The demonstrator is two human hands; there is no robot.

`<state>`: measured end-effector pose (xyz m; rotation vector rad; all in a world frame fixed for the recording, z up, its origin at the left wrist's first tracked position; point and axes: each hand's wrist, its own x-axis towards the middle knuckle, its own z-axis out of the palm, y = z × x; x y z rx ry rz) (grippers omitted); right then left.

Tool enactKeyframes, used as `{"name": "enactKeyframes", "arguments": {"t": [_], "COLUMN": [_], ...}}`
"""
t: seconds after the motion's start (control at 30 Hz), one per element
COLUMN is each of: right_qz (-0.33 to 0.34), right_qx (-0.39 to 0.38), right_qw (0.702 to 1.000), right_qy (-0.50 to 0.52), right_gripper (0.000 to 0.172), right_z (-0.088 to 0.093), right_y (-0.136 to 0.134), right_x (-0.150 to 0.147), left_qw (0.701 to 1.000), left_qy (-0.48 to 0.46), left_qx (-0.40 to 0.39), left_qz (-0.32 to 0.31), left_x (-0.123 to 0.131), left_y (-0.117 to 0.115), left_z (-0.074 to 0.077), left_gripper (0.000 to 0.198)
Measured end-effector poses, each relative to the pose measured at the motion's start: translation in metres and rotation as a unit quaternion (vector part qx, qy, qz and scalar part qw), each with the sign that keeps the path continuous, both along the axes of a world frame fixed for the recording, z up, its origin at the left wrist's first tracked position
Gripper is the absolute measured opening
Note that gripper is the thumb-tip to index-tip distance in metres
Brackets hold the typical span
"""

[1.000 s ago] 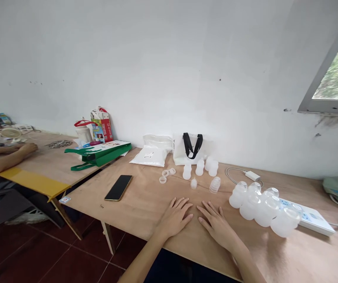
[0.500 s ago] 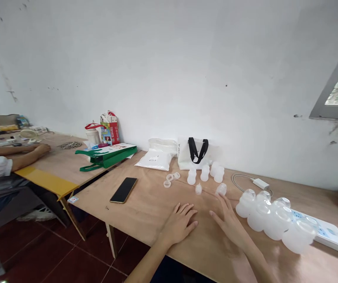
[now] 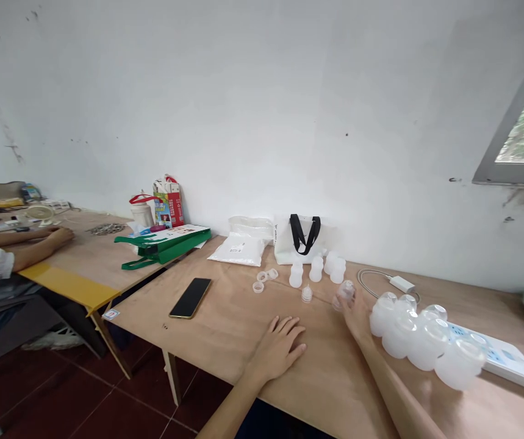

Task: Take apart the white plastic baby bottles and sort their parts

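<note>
My left hand (image 3: 279,350) lies palm down on the wooden table, fingers stretched out and holding nothing. With its fingers closed round a clear plastic cap (image 3: 344,291), my right hand (image 3: 355,312) is at the table's right middle; the fingers partly cover the cap. To the cap's left stands a small clear piece with a pointed tip (image 3: 306,294). Farther left lie several translucent rings (image 3: 258,286). Behind them stand small frosted bottles (image 3: 296,274). Close to my right forearm is a cluster of larger frosted bottles with clear tops (image 3: 424,341).
A black phone (image 3: 190,297) lies on the left. Against the wall are a white packet (image 3: 238,249) and a white bag with black handles (image 3: 284,244). A charger with cable (image 3: 401,283) and a flat white box (image 3: 513,360) lie right. Another person's arm (image 3: 44,244) rests on the neighbouring table.
My right hand has moved forward and its fingers have closed on the clear cap. My left hand has stayed flat in place. The view has shifted slightly.
</note>
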<state>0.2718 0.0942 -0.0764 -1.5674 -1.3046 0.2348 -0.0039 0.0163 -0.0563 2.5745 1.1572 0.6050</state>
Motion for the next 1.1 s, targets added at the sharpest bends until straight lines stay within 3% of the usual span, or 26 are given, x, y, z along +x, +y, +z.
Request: {"name": "enactKeyframes", "arguments": {"t": [0.13, 0.2, 0.37, 0.47, 0.57, 0.73, 0.9, 1.0, 1.1], "right_qz": [-0.017, 0.012, 0.232, 0.311, 0.307, 0.199, 0.313, 0.373, 0.389], "right_qx": [0.050, 0.055, 0.008, -0.024, -0.002, -0.003, -0.077, -0.101, -0.098], "right_qw": [0.999, 0.998, 0.970, 0.947, 0.951, 0.980, 0.932, 0.906, 0.903], "right_qy": [0.015, 0.011, -0.065, -0.069, -0.029, -0.024, -0.165, -0.172, -0.151], "right_gripper": [0.056, 0.049, 0.046, 0.043, 0.042, 0.036, 0.033, 0.037, 0.040], "right_z": [0.014, 0.017, 0.012, 0.011, 0.015, 0.024, 0.024, 0.024, 0.026], "right_y": [-0.013, -0.020, -0.039, -0.046, -0.047, -0.043, -0.048, -0.052, -0.055], "right_x": [-0.004, -0.011, -0.044, -0.064, -0.069, -0.050, -0.046, -0.057, -0.066], "left_qw": [1.000, 1.000, 1.000, 0.999, 0.997, 0.996, 0.996, 0.991, 0.982], "left_qy": [0.004, 0.007, -0.017, -0.046, -0.059, -0.060, -0.078, -0.121, -0.172], "left_qx": [-0.004, -0.007, -0.005, -0.017, -0.044, -0.050, -0.026, -0.040, -0.040], "left_qz": [0.001, 0.003, 0.014, 0.019, 0.023, 0.035, 0.029, 0.042, 0.065], "left_x": [0.001, 0.002, 0.001, 0.000, -0.001, -0.001, 0.001, 0.002, 0.002], "left_y": [-0.001, -0.002, 0.000, 0.003, 0.005, 0.003, 0.004, 0.009, 0.015], "left_z": [0.003, 0.003, -0.002, -0.008, -0.012, -0.012, -0.013, -0.019, -0.022], "left_gripper": [0.039, 0.039, 0.060, 0.078, 0.085, 0.082, 0.066, 0.062, 0.068]}}
